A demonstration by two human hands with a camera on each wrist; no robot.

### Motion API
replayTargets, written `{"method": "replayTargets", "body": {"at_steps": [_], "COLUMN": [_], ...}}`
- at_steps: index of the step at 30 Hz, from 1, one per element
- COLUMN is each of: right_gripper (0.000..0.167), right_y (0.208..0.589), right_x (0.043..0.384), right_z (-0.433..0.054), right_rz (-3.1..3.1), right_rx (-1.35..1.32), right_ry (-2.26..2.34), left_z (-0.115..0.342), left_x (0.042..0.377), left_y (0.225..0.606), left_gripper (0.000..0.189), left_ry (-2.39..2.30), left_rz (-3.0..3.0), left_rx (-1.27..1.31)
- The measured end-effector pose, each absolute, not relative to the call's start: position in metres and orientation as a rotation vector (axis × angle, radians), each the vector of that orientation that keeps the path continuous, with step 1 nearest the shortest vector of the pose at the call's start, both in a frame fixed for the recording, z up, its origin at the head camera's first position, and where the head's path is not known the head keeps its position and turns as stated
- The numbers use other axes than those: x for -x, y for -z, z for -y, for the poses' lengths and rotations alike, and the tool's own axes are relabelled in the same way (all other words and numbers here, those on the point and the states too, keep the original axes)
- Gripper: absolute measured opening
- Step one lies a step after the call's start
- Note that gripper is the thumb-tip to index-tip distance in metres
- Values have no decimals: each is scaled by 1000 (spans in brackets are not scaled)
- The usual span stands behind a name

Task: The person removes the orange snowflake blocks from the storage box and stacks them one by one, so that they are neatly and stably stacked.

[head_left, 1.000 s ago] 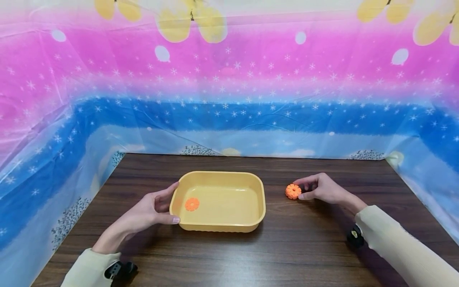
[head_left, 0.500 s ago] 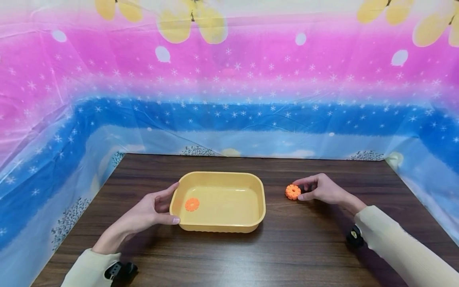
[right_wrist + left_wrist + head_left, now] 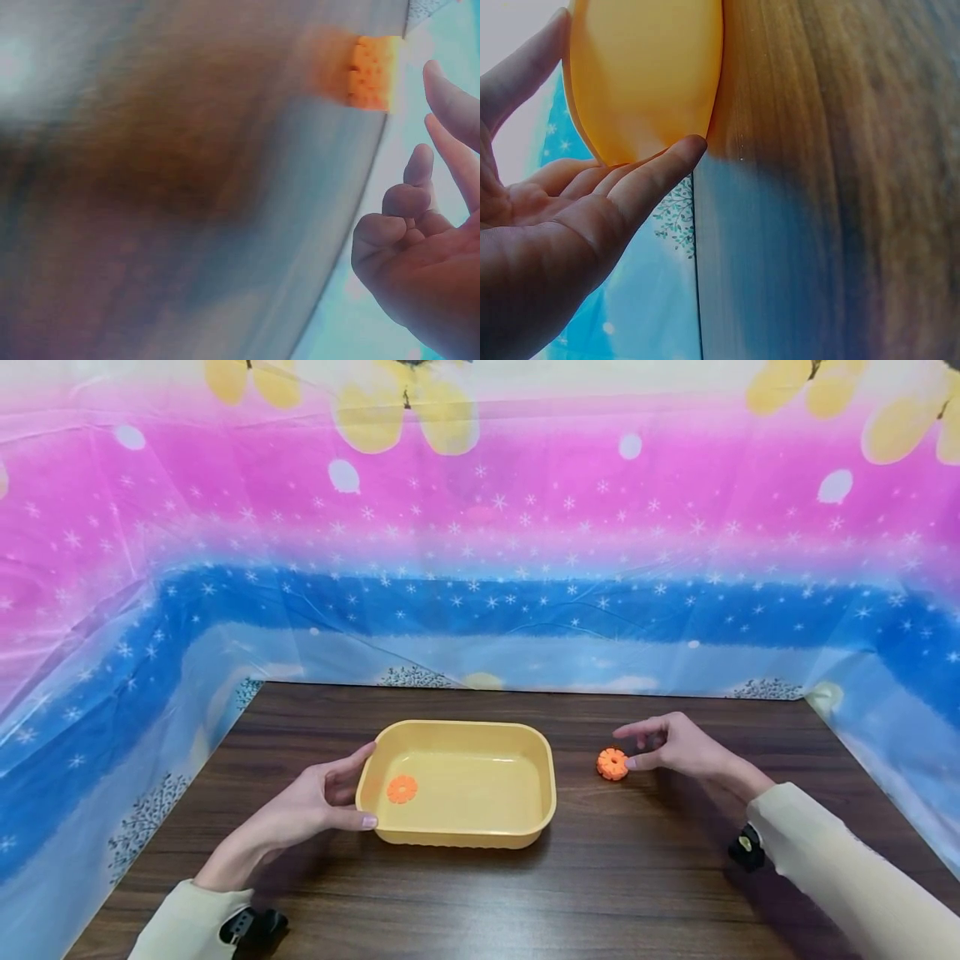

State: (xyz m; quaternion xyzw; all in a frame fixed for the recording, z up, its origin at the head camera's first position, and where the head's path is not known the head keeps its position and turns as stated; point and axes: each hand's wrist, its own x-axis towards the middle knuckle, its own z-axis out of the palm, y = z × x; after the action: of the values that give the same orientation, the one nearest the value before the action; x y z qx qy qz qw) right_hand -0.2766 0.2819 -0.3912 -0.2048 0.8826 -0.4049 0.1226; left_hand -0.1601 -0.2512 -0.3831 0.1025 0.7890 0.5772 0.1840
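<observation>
My left hand (image 3: 303, 806) grips the left end of a yellow plastic basin (image 3: 480, 842), thumb at the near corner and fingers toward the far corner. The left wrist view shows the same hand against the basin's end wall (image 3: 645, 82). Inside the basin, toward the left, lies one flat orange notched disc (image 3: 402, 790) with a central hole. To the right of the basin, a short stack of similar orange notched discs (image 3: 612, 764) stands on the table. Beside it is my right hand (image 3: 686, 747), thumb and index finger spread. In the right wrist view, the fingertips are apart from the disc stack (image 3: 373, 73).
The dark wood-grain table (image 3: 480, 902) extends around the basin and the stack. A pink and blue patterned cloth (image 3: 480, 610) hangs along its back and sides. Each sleeve carries a black wrist camera (image 3: 746, 849).
My right hand has let go of the disc stack; its index finger has lifted up and away. The stack stays in place. My left hand keeps its hold on the basin.
</observation>
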Motion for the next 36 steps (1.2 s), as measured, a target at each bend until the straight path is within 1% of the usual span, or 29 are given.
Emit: {"method": "replayTargets", "body": {"at_steps": [8, 16, 20, 25, 29, 36], "right_gripper": [44, 45, 42, 38, 38, 37], "right_y": [362, 321, 310, 304, 307, 316], "right_x": [281, 285, 285, 286, 289, 293], "right_z": [-255, -201, -171, -127, -90, -39], "right_rz": [-2605, -2548, -2468, -2382, -2302, -2212], "right_rx": [766, 873, 920, 1044, 1153, 1221], "right_ry": [1089, 1019, 1017, 962, 898, 861], "left_z": [251, 251, 250, 251, 252, 251], "left_x": [160, 160, 161, 161, 160, 161], "left_y": [383, 381, 382, 384, 384, 383], "left_gripper": [106, 107, 106, 106, 107, 107], "left_ry": [-1635, -1624, -1631, -1621, -1605, -1618], "left_rz": [-2201, -2221, -2207, -2218, -2240, -2218], "left_rx": [-322, -298, -311, -317, -305, -268]}}
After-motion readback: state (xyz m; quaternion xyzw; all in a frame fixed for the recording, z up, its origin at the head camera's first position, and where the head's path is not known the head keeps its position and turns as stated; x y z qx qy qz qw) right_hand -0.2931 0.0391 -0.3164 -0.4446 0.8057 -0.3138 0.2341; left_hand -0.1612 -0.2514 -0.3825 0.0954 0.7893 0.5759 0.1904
